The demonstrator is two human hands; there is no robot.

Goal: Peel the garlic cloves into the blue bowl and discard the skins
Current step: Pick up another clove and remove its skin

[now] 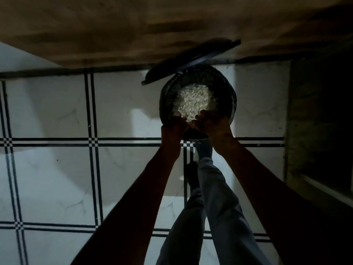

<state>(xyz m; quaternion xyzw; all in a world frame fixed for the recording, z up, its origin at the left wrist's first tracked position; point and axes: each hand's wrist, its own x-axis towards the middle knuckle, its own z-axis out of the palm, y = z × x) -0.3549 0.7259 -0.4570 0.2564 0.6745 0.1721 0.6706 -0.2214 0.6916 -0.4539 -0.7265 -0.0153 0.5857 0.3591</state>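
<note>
The scene is very dim. A round dark bin (228, 87) stands on the floor with its lid (191, 60) tipped up behind it. A pale heap of garlic skins (193, 102) lies inside it. My left hand (174, 127) and my right hand (214, 123) are side by side over the bin's near rim, fingertips at the near edge of the heap. Their fingers are in shadow, so I cannot tell how they lie or whether they hold skins. No blue bowl or garlic cloves are in view.
My right foot (204, 148) is at the bin's base and the other foot (192, 175) is behind it. The floor is white tile with dark line borders (91, 144). A brown wall (114, 35) runs behind the bin, and a dark cabinet (321, 121) stands at the right.
</note>
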